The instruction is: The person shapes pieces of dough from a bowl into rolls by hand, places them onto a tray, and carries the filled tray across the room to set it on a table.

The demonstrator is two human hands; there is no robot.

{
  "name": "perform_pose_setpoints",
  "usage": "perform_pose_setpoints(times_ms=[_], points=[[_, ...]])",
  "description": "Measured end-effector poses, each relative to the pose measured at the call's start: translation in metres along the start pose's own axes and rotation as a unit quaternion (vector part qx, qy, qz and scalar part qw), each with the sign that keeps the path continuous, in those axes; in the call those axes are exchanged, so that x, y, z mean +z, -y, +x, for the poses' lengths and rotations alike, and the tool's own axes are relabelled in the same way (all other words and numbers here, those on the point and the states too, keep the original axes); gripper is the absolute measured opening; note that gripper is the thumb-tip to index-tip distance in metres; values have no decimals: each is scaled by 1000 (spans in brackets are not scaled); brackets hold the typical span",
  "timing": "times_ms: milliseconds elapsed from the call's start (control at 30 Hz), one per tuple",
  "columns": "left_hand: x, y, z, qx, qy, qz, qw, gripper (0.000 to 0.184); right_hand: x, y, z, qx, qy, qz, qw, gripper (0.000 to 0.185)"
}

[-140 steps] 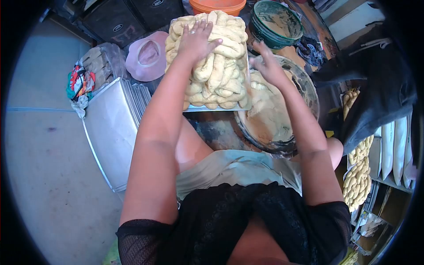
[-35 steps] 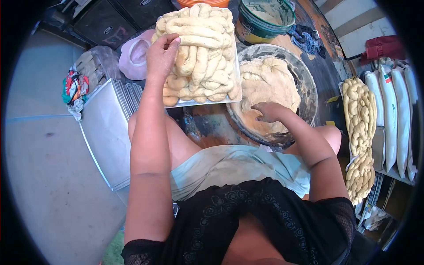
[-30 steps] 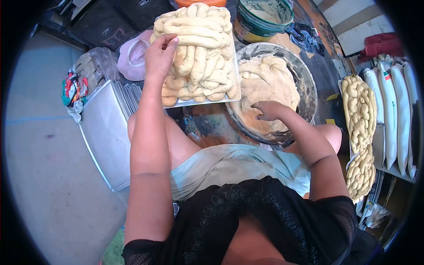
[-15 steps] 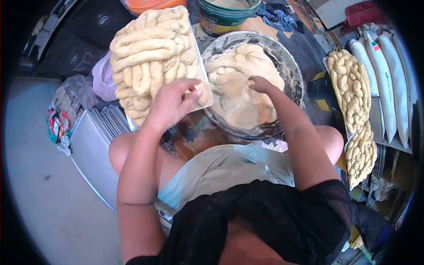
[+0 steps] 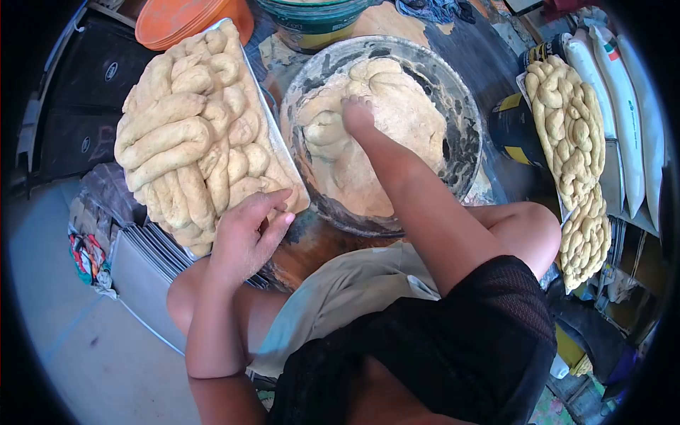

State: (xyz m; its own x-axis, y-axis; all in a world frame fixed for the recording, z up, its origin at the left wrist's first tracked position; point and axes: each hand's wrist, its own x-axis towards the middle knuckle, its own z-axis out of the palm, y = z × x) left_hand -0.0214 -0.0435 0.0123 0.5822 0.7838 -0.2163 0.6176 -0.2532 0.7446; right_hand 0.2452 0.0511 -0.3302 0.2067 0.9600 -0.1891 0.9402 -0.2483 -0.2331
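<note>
Stained brown surface (image 5: 308,249) under the work, head view; orange bucket (image 5: 185,20) at upper left. Dough (image 5: 409,112) in round basin (image 5: 466,131), centre of frame. Right hand (image 5: 357,115) on its upper left part, fingers bent; grip cannot be told. Left hand (image 5: 251,230), lower left of centre, by near corner of tray (image 5: 289,173) bearing dough strands (image 5: 166,138); thumb and forefinger parted. Hands well apart

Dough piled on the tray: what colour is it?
The piled dough looks creamy beige, clearest in the head view.

The left hand (image 5: 249,237) hides part of the dough tray (image 5: 285,167).
</note>
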Motion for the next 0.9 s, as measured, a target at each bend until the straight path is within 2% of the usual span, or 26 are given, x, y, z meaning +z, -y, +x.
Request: perform_pose_setpoints(times_ms=[67, 167, 267, 367, 467, 567, 667, 700, 733, 767, 833, 900], points=[[2, -1, 1, 1, -7, -9, 1000, 29, -10, -1, -11, -41, 31, -23, 998, 34], [3, -6, 3, -25, -1, -17, 1000, 31, -5, -11, -30, -125, -8, 48, 991, 25], [5, -7, 8, -23, -25, 8, 999, 28, -35, -24, -35, -120, 78, 229, 963, 26], [8, -10, 16, -52, -31, 10, 998, 28, -49, -46, -47, -191, 170, 331, 908, 29], [13, -10, 20, -51, -33, 10, 998, 29, -110, -63, -68, -237, 366, 259, 862, 28], [19, -14, 25, -47, -23, 9, 999, 30, -122, -111, -52, -186, 565, 235, 769, 31], [26, -15, 31, -53, -8, 8, 999, 31, -116, -119, -20, -184, 514, -94, 833, 44], [29, -15, 32, -57, 0, 8, 998, 31, -111, -117, -24, -174, 383, -26, 907, 50], [32, -13, 33, -51, 6, 18, 999, 31, -105, -108, -29, -158, 241, 43, 957, 55], [35, -11, 35, -45, 12, 28, 999, 31, -99, -96, -31, -139, 92, 110, 980, 61], [40, -8, 35, -40, 25, 47, 998, 31, -61, -68, -29, -164, 55, -18, 985, 70], [45, -9, 38, -35, 41, 64, 996, 30, -38, -39, -49, -164, 73, -63, 982, 60]])
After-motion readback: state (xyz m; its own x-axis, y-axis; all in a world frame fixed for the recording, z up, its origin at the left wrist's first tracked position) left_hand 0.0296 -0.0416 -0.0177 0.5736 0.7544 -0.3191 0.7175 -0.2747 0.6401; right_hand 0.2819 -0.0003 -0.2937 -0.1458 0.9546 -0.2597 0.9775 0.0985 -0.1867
